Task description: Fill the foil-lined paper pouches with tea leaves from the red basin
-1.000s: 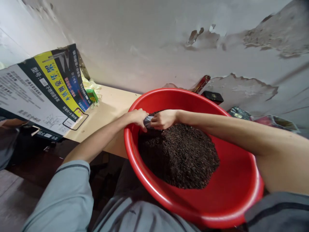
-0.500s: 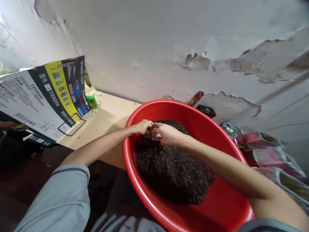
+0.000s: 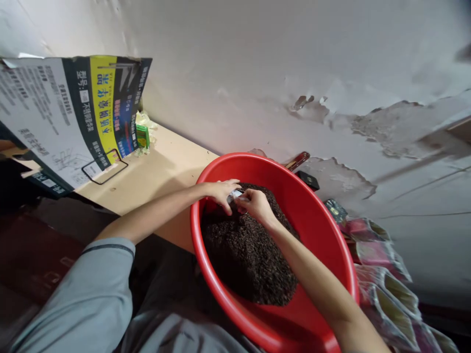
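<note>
A big red plastic basin (image 3: 312,196) holds a heap of dark brown, tea-like grains (image 3: 250,260). Over the heap's far left part, my right hand (image 3: 259,205) pinches a small, shiny, whitish-clear plastic bag (image 3: 235,194). Just left of it is my left hand (image 3: 222,192), its fingers and thumb spread apart around the bag's side. Whether the left fingertips touch the bag I cannot tell. What the bag contains is too small to make out.
A printed cardboard box (image 3: 103,108) stands on the wooden table (image 3: 165,162) at left, beside a small green packet (image 3: 143,136). Right of the basin lie a black box (image 3: 307,180) and several clear-and-pink plastic bags (image 3: 382,260). A peeling wall (image 3: 235,73) rises behind.
My left fingers have spread from a closed pinch. My right hand has drawn slightly apart from the left, and the bag shows between them. The view has shifted a little.
</note>
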Demonstrator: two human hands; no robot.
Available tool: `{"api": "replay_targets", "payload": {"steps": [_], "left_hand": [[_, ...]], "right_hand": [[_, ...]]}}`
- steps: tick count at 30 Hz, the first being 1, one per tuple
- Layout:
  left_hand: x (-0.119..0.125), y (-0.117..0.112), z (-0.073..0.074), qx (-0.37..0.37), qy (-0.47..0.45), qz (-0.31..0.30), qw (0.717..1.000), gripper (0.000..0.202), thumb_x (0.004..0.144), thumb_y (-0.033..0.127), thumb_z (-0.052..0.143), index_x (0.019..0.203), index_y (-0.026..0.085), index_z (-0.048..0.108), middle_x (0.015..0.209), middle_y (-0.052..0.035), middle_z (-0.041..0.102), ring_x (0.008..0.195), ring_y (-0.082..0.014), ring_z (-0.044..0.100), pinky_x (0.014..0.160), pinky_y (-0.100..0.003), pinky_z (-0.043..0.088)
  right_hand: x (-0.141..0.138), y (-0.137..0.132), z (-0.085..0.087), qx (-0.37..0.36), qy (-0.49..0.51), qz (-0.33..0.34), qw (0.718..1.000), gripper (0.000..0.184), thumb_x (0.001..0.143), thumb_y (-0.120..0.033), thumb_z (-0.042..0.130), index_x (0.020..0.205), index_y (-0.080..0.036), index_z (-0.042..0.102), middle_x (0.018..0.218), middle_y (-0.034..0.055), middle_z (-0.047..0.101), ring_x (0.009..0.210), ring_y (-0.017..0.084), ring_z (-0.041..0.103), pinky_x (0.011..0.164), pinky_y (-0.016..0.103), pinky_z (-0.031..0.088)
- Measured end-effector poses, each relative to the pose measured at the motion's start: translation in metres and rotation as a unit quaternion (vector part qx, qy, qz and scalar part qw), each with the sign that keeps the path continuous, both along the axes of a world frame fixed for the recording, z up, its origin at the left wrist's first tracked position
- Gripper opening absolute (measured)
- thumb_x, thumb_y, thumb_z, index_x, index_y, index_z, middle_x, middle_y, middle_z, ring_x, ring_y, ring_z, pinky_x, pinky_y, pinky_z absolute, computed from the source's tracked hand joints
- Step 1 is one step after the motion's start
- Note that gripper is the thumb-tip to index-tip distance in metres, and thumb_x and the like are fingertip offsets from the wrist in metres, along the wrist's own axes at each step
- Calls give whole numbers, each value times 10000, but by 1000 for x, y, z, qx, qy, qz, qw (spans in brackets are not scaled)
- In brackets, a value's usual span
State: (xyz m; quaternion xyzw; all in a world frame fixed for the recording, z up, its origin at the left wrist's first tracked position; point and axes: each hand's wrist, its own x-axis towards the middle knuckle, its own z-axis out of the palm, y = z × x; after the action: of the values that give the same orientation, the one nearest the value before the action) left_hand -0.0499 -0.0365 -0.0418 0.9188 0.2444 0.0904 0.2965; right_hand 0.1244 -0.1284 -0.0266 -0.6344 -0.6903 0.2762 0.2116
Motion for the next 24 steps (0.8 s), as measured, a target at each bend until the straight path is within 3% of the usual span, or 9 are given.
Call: {"api": "replay_targets", "payload": {"steps": [2, 5, 9, 12, 14, 16, 19, 21, 24], "left_hand": [[-4, -3, -1, 16, 32, 20, 999, 1086, 512, 289, 902, 1512, 146, 505, 1569, -236, 463, 1358, -419, 492, 1115, -540, 432], [-5, -5, -4, 19, 44, 16, 999, 1033, 538, 320, 898, 1483, 141, 520, 1453, -224, 542, 1267, -406, 521, 1109, -570, 422], [-4, -2, -10, 16, 32, 15, 999, 1065, 513, 296, 900, 1494, 141, 519, 1431, -213, 550, 1226, -387, 521, 1095, -539, 433], [-5, 1, -11, 11, 33, 22, 999, 1102, 484, 336, 936, 1502, 209, 534, 1443, -168, 562, 1240, -373, 522, 1111, -521, 424], [-4, 3, -8, 10, 3, 16, 1000, 965, 539, 381, 930, 1440, 269, 607, 1482, -132, 557, 1276, -359, 518, 1116, -512, 415], [1, 6, -4, 17, -54, 5, 998, 634, 641, 324, 874, 1259, 299, 736, 1477, -89, 589, 1283, -323, 542, 1087, -466, 425], [12, 9, 2, 26, -93, -7, 995, 238, 697, 95, 721, 853, 250, 812, 1180, -59, 758, 1082, -241, 658, 936, -363, 450], [17, 9, 6, 27, -79, -9, 996, 209, 699, 37, 668, 703, 216, 775, 923, -49, 781, 912, -213, 678, 849, -346, 430], [18, 3, 7, 45, -70, 11, 996, 121, 773, 124, 703, 711, 209, 763, 854, -39, 774, 944, -232, 670, 874, -366, 390]], "right_hand": [[10, 3, 4, 40, -73, 65, 994, 236, 931, -356, 595, 752, -212, 542, 623, 26, 660, 569, 169, 631, 538, 261, 476], [24, 12, 14, 86, -176, 209, 958, 208, 947, -234, 525, 752, -188, 580, 721, 46, 650, 631, 146, 560, 612, 270, 420], [34, 31, 29, 100, -266, 412, 866, 249, 992, -174, 457, 801, -175, 617, 773, 63, 615, 651, 156, 495, 640, 308, 395], [35, 45, 38, 108, -298, 522, 792, 293, 1021, -195, 457, 779, -174, 621, 781, 74, 605, 675, 178, 501, 646, 340, 408], [33, 52, 43, 120, -314, 576, 745, 305, 1033, -189, 443, 799, -171, 637, 807, 81, 615, 700, 187, 521, 653, 353, 425], [30, 56, 46, 159, -340, 617, 692, 330, 1048, -164, 403, 831, -166, 651, 835, 87, 623, 731, 192, 547, 669, 364, 445], [31, 56, 45, 238, -371, 635, 635, 343, 1057, -132, 367, 891, -154, 667, 857, 91, 630, 767, 192, 576, 697, 366, 467], [36, 48, 41, 271, -366, 606, 652, 328, 1057, -133, 369, 926, -147, 670, 871, 96, 642, 779, 191, 587, 710, 358, 477], [45, 27, 32, 307, -310, 469, 768, 299, 1041, -147, 390, 903, -173, 654, 908, 104, 671, 802, 189, 609, 736, 351, 506]]}}
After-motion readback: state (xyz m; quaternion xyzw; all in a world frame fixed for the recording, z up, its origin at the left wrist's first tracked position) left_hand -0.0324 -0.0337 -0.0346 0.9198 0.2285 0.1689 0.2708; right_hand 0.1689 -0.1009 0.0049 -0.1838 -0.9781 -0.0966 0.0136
